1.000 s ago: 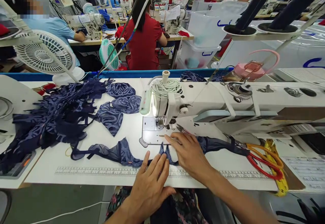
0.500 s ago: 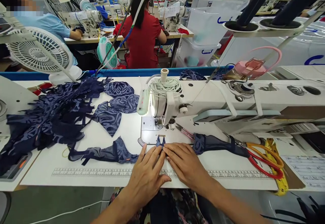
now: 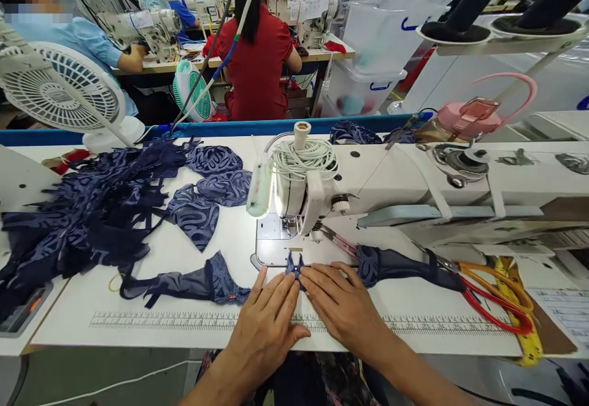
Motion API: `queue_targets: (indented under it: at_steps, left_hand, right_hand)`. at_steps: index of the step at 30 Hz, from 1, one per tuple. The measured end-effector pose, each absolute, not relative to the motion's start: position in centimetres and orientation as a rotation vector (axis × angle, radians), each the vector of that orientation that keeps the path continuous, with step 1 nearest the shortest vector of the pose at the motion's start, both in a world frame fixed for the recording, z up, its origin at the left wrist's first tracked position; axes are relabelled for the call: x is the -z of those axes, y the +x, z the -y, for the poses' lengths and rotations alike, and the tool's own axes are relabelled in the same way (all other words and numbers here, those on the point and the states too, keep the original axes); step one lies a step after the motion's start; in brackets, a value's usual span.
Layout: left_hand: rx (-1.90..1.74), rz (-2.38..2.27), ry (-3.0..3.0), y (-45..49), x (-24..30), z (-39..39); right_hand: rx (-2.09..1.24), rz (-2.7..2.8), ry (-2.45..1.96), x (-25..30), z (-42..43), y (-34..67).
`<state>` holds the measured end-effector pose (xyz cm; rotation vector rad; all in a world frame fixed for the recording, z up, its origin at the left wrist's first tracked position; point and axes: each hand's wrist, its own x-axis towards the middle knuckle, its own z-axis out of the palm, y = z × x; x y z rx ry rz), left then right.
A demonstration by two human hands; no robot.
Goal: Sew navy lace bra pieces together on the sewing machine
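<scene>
Left hand (image 3: 267, 317) and right hand (image 3: 343, 308): open, palms down, fingers extended, pressing navy lace garment (image 3: 297, 276) against white surface (image 3: 92, 295) before sewing machine (image 3: 391, 173).

Bare surface (image 3: 237, 228) opens between the patterned pieces (image 3: 196, 219) and the metal plate (image 3: 276, 243), and along its front, left of the left hand (image 3: 265, 320). The sewing head (image 3: 294, 194) bars the way ahead; heaped fabric (image 3: 103, 210) blocks the far left, red scissor handles (image 3: 524, 326) the right.

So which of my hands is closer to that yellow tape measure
Your right hand. It lies on the navy garment, to the left of the yellow tape measure; your left hand lies there too, farther left.
</scene>
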<state>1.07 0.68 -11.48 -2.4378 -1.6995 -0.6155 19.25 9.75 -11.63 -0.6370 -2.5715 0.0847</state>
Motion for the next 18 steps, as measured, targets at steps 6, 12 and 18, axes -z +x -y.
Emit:
queue_targets:
  at_steps: [6,12,18]
  left_hand:
    - [0.543,1.745,-2.440,1.03,11.64,-0.64]
    - [0.542,1.757,-2.444,1.03,11.62,-0.71]
    - [0.519,1.769,-2.454,0.96,11.50,-0.71]
  right_hand:
    - [-0.121,2.549,-0.659,11.54,-9.92,19.14]
    - [-0.137,2.570,-0.679,11.87,-9.99,19.15]
    - [-0.132,2.574,-0.681,11.32,-9.94,18.99]
